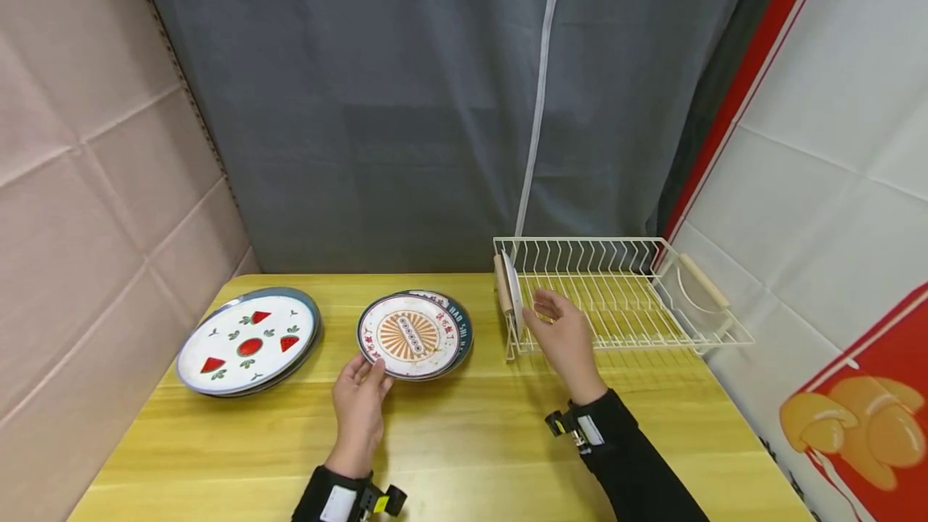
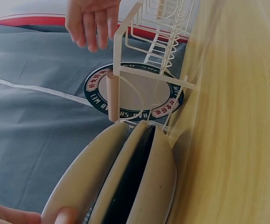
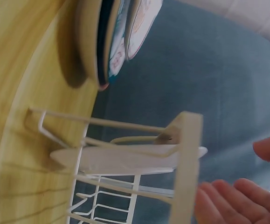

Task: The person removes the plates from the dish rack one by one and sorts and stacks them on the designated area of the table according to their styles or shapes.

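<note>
My left hand pinches the near left rim of a small white plate with an orange sunburst, thumb on top. This plate lies tilted over a small stack whose dark green-rimmed plate shows at the right. In the left wrist view, a gap parts the lifted plate from those below. One plate stands upright at the left end of the cream wire dish rack. Beside it is my right hand, fingers loosely extended and holding nothing; the right wrist view shows these fingers apart from the plate.
Larger oval plates with a watermelon pattern are stacked on the left of the wooden table. A grey curtain hangs behind the table. The rack has a wooden handle at its right end, near the white wall covering.
</note>
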`<state>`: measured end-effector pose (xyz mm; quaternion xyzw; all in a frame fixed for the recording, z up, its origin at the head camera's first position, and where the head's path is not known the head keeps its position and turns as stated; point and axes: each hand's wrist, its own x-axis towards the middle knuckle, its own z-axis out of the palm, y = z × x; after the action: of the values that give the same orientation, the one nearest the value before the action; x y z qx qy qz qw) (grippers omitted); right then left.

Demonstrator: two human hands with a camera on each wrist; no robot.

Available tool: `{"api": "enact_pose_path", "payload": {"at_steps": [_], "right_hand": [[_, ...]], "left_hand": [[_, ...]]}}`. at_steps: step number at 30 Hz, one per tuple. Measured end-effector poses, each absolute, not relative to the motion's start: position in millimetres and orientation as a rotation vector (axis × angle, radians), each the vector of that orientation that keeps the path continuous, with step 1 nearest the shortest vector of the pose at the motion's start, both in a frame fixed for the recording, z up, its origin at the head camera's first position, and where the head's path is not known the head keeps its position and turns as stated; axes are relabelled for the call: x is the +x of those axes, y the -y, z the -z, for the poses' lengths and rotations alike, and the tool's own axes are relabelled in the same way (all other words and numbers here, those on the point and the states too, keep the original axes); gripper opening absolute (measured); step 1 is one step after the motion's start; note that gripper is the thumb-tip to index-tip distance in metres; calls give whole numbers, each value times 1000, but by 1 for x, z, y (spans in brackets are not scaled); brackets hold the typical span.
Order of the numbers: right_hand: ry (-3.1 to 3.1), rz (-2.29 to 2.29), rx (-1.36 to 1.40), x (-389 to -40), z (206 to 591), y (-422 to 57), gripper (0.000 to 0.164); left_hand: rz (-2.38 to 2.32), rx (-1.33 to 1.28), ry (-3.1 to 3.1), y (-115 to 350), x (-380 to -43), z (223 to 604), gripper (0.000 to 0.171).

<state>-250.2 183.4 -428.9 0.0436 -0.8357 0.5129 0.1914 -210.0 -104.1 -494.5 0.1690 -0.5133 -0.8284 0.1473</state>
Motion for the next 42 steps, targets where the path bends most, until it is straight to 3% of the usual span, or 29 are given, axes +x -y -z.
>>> {"api": "enact_pose_path", "payload": {"at_steps": [7, 15, 23, 30, 42], "right_hand": [[2521, -1254, 133, -270, 428, -178, 63], [2572, -1127, 127, -289, 428, -169, 63], [2564, -1068, 116, -299, 438, -164, 45], [2520, -823, 159, -302, 437, -162, 9], [2439, -466, 101, -300, 430, -170, 15]], "left_hand": [[2339, 475, 1516, 102, -208, 497, 50], [2269, 512, 1599, 103, -209, 498, 51], [2149, 514, 1716, 109, -207, 505, 50], [2009, 483, 1867, 110, -194, 502, 51], [1969, 343, 1947, 92, -167, 497, 49]]}}
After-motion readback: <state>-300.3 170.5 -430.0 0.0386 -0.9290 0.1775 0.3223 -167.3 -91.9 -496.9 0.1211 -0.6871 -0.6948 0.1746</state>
